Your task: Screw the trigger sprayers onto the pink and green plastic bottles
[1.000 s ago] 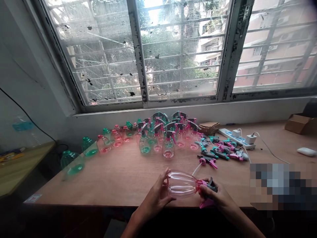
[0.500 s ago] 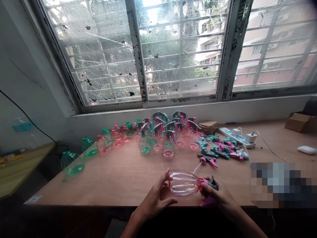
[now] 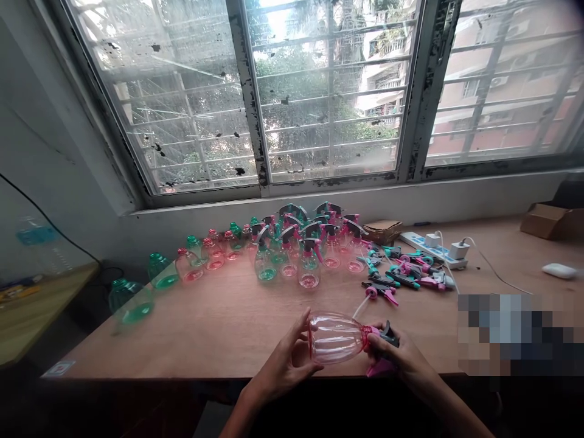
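Holding the pink bottle (image 3: 336,339) sideways by the near edge of the worktop (image 3: 205,340), the left hand (image 3: 288,359) wraps fingers round its bottom; the right hand (image 3: 404,358) grips the spray top (image 3: 389,334). Loose fingers could drop it; a slanted twist could jam the top. It looks empty, like the green bottles (image 3: 130,297).

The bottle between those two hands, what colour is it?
The bottle is see-through pink, best seen in the head view.

passage: left-front tabletop (image 3: 182,340) (wide) | blocked: bottle cluster (image 3: 309,277), sprayer-head pile (image 3: 404,280)
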Demonstrator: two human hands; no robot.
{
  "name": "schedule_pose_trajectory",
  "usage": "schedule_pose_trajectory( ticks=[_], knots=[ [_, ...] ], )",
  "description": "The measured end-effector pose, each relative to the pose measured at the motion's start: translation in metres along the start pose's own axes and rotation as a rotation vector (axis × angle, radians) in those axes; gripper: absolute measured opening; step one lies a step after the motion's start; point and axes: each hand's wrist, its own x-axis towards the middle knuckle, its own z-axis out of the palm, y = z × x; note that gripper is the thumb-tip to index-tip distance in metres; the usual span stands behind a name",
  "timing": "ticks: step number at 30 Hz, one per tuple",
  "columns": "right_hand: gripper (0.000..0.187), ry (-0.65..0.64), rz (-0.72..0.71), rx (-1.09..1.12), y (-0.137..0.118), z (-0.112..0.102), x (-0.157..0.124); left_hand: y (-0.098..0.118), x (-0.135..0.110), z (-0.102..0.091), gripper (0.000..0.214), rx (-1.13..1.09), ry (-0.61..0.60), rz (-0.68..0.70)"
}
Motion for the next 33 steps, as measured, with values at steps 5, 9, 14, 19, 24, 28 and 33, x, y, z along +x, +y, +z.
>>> schedule_pose_trajectory(
  ticks=[5, 9, 14, 19, 24, 28, 33],
  knots=[
    [0.042, 0.013, -0.006, -0.016, -0.0037, 0.0039, -0.0032, 0.0031, 0.0019, -0.0001, 0.114, -0.08, -0.006, -0.023],
    [0.041, 0.004, 0.0, -0.025, -0.0053, 0.0036, -0.0033, 0.0013, 0.002, -0.0006, 0.104, -0.012, -0.011, 0.001],
    [0.041, -0.003, 0.02, 0.013, -0.0033, 0.0019, -0.0025, -0.0039, 0.0023, -0.0005, 0.101, -0.007, -0.007, 0.01],
    [0.04, -0.007, 0.042, 0.009, -0.0034, 0.002, -0.003, -0.004, 0.0044, -0.0022, 0.11, -0.039, -0.014, -0.008],
    [0.041, -0.012, 0.036, -0.015, -0.0068, 0.0029, -0.0034, -0.0037, 0.0039, -0.0013, 0.094, 0.006, -0.006, 0.008],
    [0.042, 0.001, 0.037, -0.024, -0.0074, 0.0031, -0.0039, -0.0028, 0.0039, -0.0017, 0.113, -0.017, -0.029, -0.026],
    [0.04, -0.018, 0.051, -0.009, -0.004, 0.0002, -0.0032, 0.0006, 0.0054, -0.0035, 0.107, -0.02, -0.031, -0.04]
  ],
)
